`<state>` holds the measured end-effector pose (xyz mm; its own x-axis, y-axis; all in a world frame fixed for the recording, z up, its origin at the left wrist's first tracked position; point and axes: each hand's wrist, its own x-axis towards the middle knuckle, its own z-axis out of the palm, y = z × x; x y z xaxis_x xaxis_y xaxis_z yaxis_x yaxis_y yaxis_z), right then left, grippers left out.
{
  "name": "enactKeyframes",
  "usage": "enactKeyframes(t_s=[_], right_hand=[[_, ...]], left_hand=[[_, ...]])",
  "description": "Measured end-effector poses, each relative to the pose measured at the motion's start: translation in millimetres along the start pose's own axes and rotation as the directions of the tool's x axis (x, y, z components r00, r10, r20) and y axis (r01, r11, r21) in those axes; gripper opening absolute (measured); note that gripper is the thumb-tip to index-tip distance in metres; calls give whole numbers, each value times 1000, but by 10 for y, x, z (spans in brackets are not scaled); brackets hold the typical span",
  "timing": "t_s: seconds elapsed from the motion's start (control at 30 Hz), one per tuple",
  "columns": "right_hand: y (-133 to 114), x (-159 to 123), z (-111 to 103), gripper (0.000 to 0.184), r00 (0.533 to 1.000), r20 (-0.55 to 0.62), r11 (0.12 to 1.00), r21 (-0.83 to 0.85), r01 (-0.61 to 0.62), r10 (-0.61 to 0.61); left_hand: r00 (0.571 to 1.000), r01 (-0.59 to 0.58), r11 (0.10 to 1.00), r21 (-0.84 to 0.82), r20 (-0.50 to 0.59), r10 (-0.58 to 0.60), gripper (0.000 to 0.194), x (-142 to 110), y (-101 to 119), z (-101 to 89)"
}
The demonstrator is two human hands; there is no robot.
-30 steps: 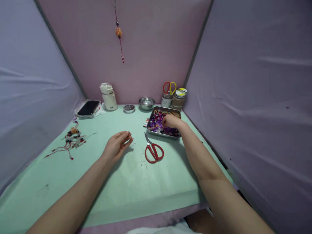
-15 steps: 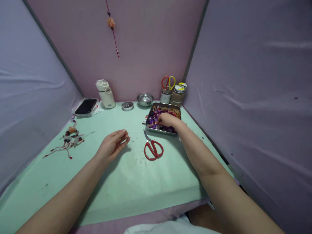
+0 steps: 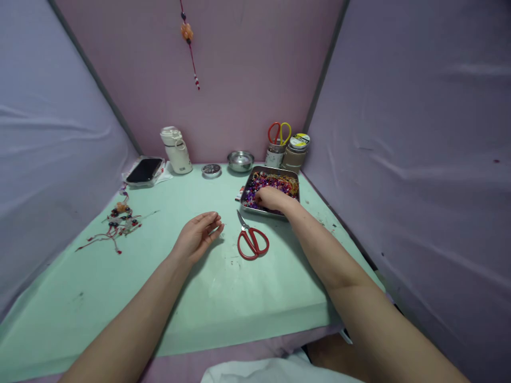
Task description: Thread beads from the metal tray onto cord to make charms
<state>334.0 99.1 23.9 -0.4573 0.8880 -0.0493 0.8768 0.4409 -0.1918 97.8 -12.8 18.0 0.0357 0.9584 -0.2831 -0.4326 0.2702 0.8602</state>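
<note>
My right hand (image 3: 270, 197) reaches into a metal tray (image 3: 261, 213) of small purple, red, dark and clear beads (image 3: 251, 190). Its fingers are bent down together among the beads, and whatever they pinch is hidden. Above the mat, left of the scissors, hovers my left hand (image 3: 199, 232), loosely curled with a gap between thumb and fingers; I see nothing in it. Red-handled scissors (image 3: 253, 242) lie between my hands, blades pointing away toward the tray.
Beaded cords (image 3: 123, 221) lie at left on the green mat (image 3: 207, 314). Along the back stand a phone (image 3: 146, 171) in a clear case, a white bottle (image 3: 178, 154), a round tin (image 3: 211, 170), a steel bowl (image 3: 240, 161) and jars (image 3: 294, 156). A beaded string (image 3: 187, 33) hangs behind.
My right hand has shifted slightly left within the tray, its fingers still down among the beads. My left hand keeps nearly the same pose. The view moves a little.
</note>
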Motion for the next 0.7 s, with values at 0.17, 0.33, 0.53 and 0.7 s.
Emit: enactKeyframes(t_s=[0.17,0.33,0.53,0.7], right_hand=[[-72,-35,-22,17,998,-1,993,-104,-64,64],[-79,-26,-12,19,995,61,985,-161,-67,78],[-77,-76,-118,14,999,-8,992,-122,-41,40],[-234,-126,-196,15,967,-246,965,227,131,-73]], left_hand=[[1000,-3,1000,-26,-3,3,17,13,-3,-23],[1000,-26,998,-56,-4,26,20,36,-15,-63],[998,-67,996,-53,7,68,19,32,-17,-91],[994,-110,994,19,7,110,25,-13,-30,-52]])
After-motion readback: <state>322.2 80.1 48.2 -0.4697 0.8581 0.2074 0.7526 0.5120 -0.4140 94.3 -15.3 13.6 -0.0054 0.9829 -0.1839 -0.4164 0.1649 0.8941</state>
